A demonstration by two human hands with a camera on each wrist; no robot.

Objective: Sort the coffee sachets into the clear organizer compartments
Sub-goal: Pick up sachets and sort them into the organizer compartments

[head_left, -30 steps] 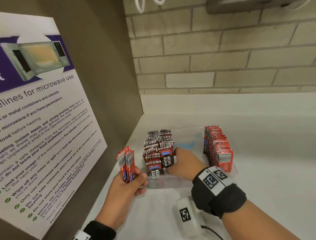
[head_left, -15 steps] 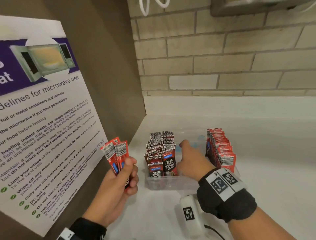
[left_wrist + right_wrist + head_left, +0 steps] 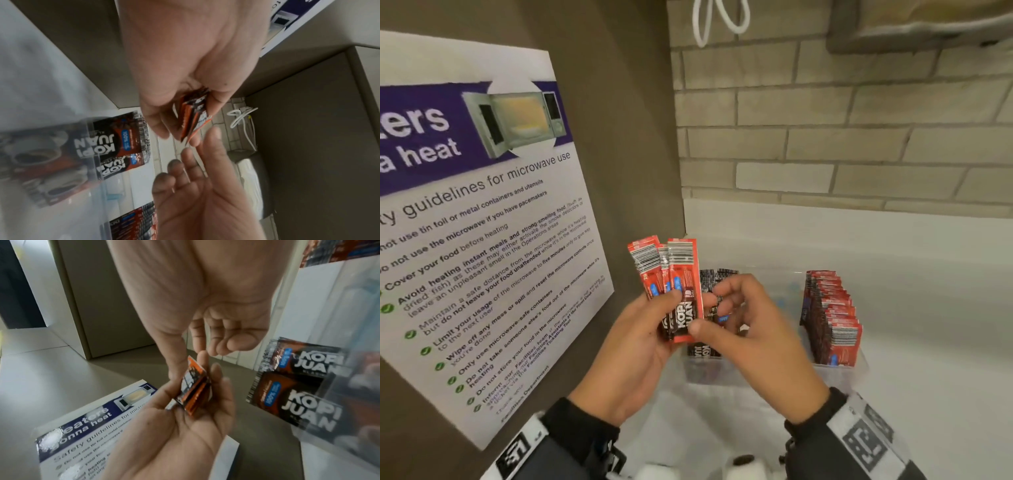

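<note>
My left hand [image 3: 650, 329] holds a small bundle of red sachets [image 3: 681, 274] upright, above the front left of the clear organizer [image 3: 856, 366]. My right hand [image 3: 743, 329] meets it from the right. Its thumb lies on the front sachet's lower edge with the fingers curled behind, pinching it. The right wrist view shows the bundle [image 3: 193, 389] edge-on between both hands. Dark sachets [image 3: 717, 274] fill the organizer's left compartment, partly hidden by my hands. A row of red sachets [image 3: 828, 318] stands in the right compartment.
The organizer sits on a white counter [image 3: 928, 342] in a corner. A brown side panel with a microwave poster [image 3: 482, 240] is close on the left. The brick wall [image 3: 825, 137] is behind, and a white cable [image 3: 722, 20] hangs above.
My left hand has lifted the red sachets up and to the right, in front of the organizer. My right hand has left the dark sachets and come over to pinch the front sachet.
</note>
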